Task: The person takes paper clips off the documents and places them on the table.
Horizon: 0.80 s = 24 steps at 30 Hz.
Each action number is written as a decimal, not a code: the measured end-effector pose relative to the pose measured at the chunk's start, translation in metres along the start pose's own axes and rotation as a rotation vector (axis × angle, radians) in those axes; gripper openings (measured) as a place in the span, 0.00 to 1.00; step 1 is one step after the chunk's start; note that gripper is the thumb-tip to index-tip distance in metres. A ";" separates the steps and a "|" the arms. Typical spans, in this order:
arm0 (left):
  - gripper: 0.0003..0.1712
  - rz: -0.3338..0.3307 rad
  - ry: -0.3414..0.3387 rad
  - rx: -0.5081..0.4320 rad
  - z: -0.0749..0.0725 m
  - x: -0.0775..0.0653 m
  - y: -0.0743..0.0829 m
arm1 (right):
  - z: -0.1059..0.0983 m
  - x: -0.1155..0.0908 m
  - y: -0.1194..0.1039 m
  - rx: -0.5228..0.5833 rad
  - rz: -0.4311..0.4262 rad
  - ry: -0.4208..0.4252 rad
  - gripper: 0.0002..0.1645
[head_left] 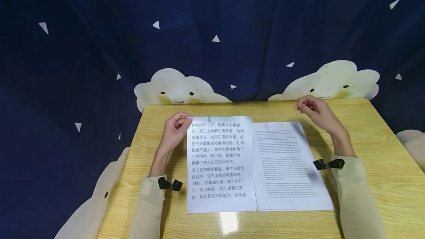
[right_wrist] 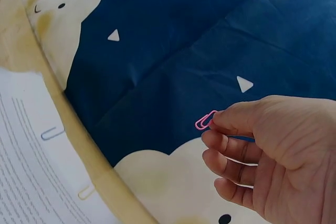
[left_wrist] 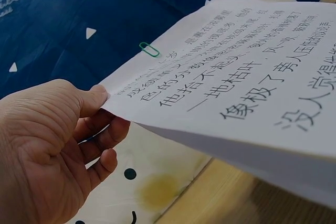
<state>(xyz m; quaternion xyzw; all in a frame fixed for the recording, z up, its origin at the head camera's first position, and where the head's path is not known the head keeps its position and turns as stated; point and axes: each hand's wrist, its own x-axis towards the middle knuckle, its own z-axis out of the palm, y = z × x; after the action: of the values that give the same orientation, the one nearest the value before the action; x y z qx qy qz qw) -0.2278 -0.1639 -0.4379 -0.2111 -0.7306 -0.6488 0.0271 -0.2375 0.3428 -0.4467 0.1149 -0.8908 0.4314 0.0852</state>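
Paper with large Chinese print (head_left: 217, 161) lies left of centre on the desk (head_left: 382, 165), a green paperclip (head_left: 209, 117) on its top margin, toward the desk's far edge. The left hand (head_left: 175, 128) has its grip closed on the paper's top left corner, thumb above and fingers beneath, holding it raised. Just beside it, right of centre, lie small-print pages (head_left: 287, 165) with a blue paperclip (right_wrist: 53, 132) and a yellow paperclip (right_wrist: 86, 192) along their top margin. Near the desk's far edge, toward its far right corner, the right hand (head_left: 318, 115) pinches a pink paperclip (right_wrist: 205, 121) between thumb and forefinger, above the desk and apart from both papers.
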 end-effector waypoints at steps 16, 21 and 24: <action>0.10 0.015 -0.005 -0.001 0.000 0.001 -0.004 | 0.002 -0.002 0.034 0.003 0.057 0.015 0.14; 0.09 0.023 0.001 0.007 0.000 0.001 -0.007 | 0.002 -0.002 0.047 -0.021 0.084 0.016 0.14; 0.09 0.025 0.007 0.009 -0.001 0.001 -0.007 | 0.001 -0.002 0.055 -0.027 0.094 0.019 0.13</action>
<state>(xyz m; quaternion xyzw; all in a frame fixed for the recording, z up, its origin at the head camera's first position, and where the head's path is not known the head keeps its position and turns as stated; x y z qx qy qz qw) -0.2314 -0.1651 -0.4436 -0.2180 -0.7308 -0.6457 0.0386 -0.2506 0.3756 -0.4894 0.0677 -0.9001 0.4237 0.0748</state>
